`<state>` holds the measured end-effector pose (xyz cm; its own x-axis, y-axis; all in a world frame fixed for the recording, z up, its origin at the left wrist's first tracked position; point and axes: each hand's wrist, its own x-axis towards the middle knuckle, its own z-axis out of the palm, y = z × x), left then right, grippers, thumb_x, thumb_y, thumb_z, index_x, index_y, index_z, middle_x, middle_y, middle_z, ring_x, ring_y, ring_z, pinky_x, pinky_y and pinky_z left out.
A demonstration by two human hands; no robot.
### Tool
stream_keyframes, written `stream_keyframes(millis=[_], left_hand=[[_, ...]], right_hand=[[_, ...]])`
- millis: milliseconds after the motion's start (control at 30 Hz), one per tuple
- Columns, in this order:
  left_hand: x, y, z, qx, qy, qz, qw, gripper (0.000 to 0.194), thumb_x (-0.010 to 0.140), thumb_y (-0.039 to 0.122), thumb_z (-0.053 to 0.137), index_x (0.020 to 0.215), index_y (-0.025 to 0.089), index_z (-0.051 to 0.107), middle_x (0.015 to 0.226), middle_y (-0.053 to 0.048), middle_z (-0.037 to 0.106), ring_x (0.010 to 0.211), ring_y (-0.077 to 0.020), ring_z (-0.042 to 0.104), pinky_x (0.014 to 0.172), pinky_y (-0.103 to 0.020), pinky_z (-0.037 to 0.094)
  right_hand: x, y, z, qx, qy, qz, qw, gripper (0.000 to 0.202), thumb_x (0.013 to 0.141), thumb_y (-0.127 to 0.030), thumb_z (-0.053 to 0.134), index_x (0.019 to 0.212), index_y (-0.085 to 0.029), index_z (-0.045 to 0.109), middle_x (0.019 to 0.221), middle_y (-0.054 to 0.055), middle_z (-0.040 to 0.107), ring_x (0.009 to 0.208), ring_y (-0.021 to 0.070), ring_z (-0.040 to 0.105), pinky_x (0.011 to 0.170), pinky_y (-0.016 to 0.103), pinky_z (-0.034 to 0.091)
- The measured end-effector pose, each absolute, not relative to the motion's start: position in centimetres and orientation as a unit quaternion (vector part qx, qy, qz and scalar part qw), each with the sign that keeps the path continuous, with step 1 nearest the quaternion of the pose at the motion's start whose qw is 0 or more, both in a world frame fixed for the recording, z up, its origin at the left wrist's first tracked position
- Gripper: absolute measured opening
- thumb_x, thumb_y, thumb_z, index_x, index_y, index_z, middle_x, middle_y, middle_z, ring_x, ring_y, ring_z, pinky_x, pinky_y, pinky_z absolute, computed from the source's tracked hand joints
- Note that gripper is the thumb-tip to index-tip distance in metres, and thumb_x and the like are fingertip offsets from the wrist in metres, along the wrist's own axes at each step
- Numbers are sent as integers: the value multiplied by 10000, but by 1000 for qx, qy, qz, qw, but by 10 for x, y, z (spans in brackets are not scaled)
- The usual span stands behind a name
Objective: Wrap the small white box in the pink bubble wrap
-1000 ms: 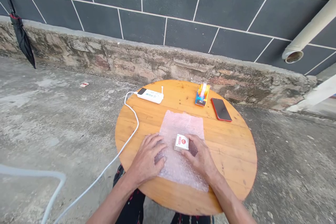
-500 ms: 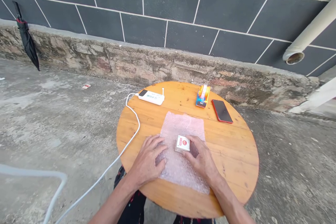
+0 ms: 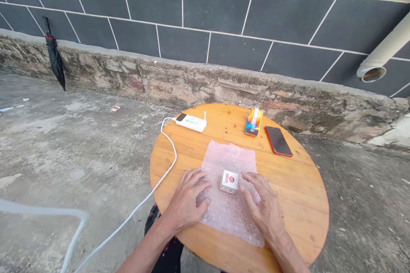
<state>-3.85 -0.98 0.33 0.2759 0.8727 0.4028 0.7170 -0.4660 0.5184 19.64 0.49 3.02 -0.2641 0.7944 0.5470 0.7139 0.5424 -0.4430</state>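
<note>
A small white box [image 3: 229, 181] with red print rests on a sheet of pinkish bubble wrap [image 3: 229, 158], which lies flat on the round wooden table [image 3: 294, 196]. Just right of the box, my right hand [image 3: 262, 204] is open, its fingers apart and a small gap between them and the box. My left hand [image 3: 190, 200] lies at the left edge of the wrap, fingers spread, with nothing held.
A white power bank [image 3: 191, 123] with a white cable [image 3: 171, 166] is at the table's back left. Farther right stand a tape dispenser [image 3: 254, 123] and a red-edged phone [image 3: 278, 140]. A black umbrella [image 3: 55, 55] leans on the stone wall base [image 3: 192, 83].
My right hand has let go of the box and drawn back to the right. The box stays on the wrap. The whole view has shifted slightly.
</note>
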Motion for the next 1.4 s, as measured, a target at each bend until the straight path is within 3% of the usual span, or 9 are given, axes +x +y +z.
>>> stream_keyframes(millis=[233, 400, 533, 767, 900, 967, 1033, 1267, 1400], left_hand=[[-40, -9, 3, 798, 491, 329, 119, 369, 699, 154, 591, 1061, 211, 637, 1273, -90, 550, 1256, -288, 425, 1097, -536, 293], [-41, -10, 3, 788, 489, 346, 139, 422, 682, 139, 589, 1096, 215, 627, 1280, -91, 541, 1260, -284, 421, 1104, -533, 284], [-42, -11, 4, 780, 483, 362, 162, 414, 691, 140, 583, 1094, 223, 629, 1272, -81, 546, 1266, -280, 408, 1106, -523, 282], [-44, -10, 5, 775, 475, 382, 164, 390, 708, 163, 571, 1087, 222, 637, 1234, -80, 572, 1244, -286, 428, 1070, -505, 333], [-45, -10, 4, 772, 470, 392, 172, 359, 709, 151, 563, 1054, 216, 642, 1207, -81, 579, 1224, -280, 445, 1054, -490, 357], [-46, -11, 2, 766, 475, 397, 174, 371, 707, 133, 559, 1061, 212, 637, 1212, -85, 575, 1230, -276, 441, 1055, -484, 361], [-47, -11, 1, 762, 480, 399, 175, 382, 706, 118, 555, 1069, 205, 634, 1215, -90, 574, 1238, -274, 437, 1051, -478, 370], [-48, -9, 0, 767, 478, 394, 166, 350, 732, 110, 538, 1054, 203, 637, 1199, -85, 592, 1230, -271, 454, 1026, -475, 407], [-49, -11, 2, 775, 477, 386, 153, 303, 764, 134, 532, 1043, 197, 635, 1193, -91, 596, 1231, -271, 463, 1012, -472, 427]], right_hand=[[145, 29, 90, -417, -841, 69, 339, 510, 890, -141, 461, 1385, -222, 372, 1177, 97, 585, 1066, 258, 526, 906, 458, 432], [130, 24, 100, -391, -855, 110, 322, 403, 889, -118, 448, 1272, -235, 494, 1062, 68, 618, 952, 214, 571, 851, 394, 456], [140, -3, 84, -401, -862, 158, 268, 444, 890, -146, 467, 1316, -270, 443, 813, 1, 639, 746, 180, 580, 711, 323, 463], [109, 28, 102, -445, -847, 162, 239, 520, 878, -152, 452, 1390, -200, 374, 713, -12, 622, 643, 175, 574, 639, 300, 443], [110, 23, 115, -417, -859, 153, 253, 348, 899, -190, 481, 1242, -216, 529, 722, -5, 619, 676, 169, 578, 679, 301, 437], [127, 5, 110, -395, -869, 162, 252, 174, 922, -219, 478, 1027, -221, 616, 760, 8, 618, 728, 163, 581, 699, 290, 433], [151, -18, 98, -395, -871, 183, 229, 158, 932, -200, 459, 869, -210, 604, 765, 13, 609, 722, 153, 573, 682, 277, 431], [200, -68, 43, -407, -897, 83, 152, 207, 845, -182, 565, 1047, -212, 597, 1036, 68, 635, 896, 238, 566, 779, 384, 436], [196, -66, 23, -398, -901, 11, 170, 196, 878, -104, 462, 1000, -175, 597, 980, 83, 640, 848, 225, 558, 763, 377, 414]])
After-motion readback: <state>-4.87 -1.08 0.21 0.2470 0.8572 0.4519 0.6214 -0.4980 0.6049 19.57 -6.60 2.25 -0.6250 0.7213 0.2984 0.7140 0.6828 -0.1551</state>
